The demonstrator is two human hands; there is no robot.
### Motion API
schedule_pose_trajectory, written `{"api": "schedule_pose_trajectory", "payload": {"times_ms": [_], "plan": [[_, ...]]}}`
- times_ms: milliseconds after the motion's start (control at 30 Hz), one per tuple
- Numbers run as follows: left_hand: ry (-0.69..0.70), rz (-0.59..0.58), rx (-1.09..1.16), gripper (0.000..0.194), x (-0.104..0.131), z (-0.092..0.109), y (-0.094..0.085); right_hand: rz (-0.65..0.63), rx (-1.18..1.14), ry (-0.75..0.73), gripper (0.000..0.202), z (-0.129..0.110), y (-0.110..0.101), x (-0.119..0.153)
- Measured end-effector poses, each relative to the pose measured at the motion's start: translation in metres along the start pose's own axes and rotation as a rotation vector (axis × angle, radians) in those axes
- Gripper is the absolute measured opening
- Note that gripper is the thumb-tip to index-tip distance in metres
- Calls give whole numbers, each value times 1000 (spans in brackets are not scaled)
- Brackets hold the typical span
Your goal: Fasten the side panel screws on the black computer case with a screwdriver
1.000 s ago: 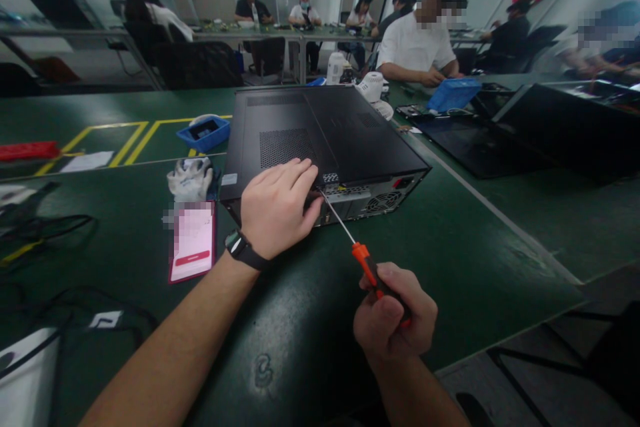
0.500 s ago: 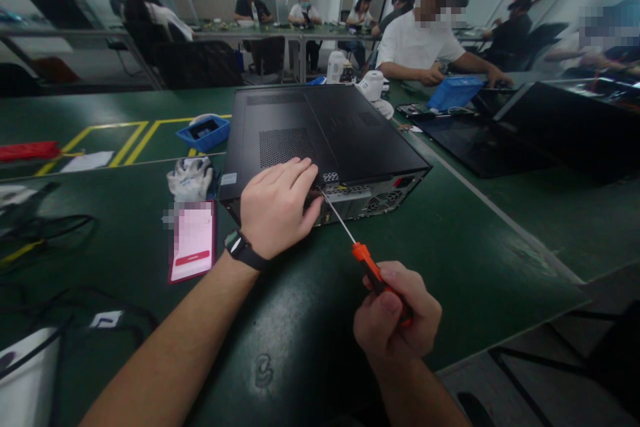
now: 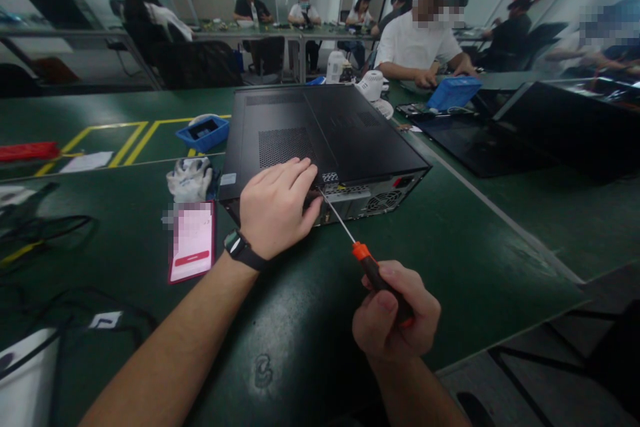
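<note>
A black desktop computer case (image 3: 345, 127) lies flat on the green table, its rear panel with a fan grille facing me. My left hand (image 3: 280, 203) rests on the case's near edge, fingers stretched over the top and thumb hanging down by the rear panel. My right hand (image 3: 397, 317) is closed around the orange and black handle of a screwdriver (image 3: 367, 263). Its thin shaft points up and left. The tip meets the rear edge of the case just beside my left thumb; what lies under the tip is too small to make out.
Left of the case are a blue tray (image 3: 204, 133), gloves (image 3: 190, 179) and a phone (image 3: 193, 243). Black cables (image 3: 55, 230) lie farther left. A dark flat panel (image 3: 480, 140) lies to the right, near a co-worker (image 3: 420, 40) with a blue bin (image 3: 454, 92).
The screwdriver handle has turned in my right hand, so more of its black side shows. My left hand stays put. The co-worker's hand has drawn in behind the blue bin.
</note>
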State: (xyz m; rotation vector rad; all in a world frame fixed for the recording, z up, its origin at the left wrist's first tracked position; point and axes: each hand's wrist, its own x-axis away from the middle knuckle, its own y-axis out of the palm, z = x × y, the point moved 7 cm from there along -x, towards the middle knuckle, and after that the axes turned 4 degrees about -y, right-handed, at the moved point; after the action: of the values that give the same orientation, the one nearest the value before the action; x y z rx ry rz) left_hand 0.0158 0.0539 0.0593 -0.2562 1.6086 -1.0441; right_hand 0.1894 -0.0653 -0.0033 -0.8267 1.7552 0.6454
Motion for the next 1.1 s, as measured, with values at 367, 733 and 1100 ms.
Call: {"api": "schedule_pose_trajectory", "payload": {"times_ms": [367,733,1100], "plan": [[-3,-5,-8,43,0,0,1,21,-84,7,32,-2,3,-4],[-11,-11,9,43,0,-1,1,3,-92,22,33,4,1,4],[-15,-20,9,43,0,-1,1,2,-15,7,33,7,-3,8]]}}
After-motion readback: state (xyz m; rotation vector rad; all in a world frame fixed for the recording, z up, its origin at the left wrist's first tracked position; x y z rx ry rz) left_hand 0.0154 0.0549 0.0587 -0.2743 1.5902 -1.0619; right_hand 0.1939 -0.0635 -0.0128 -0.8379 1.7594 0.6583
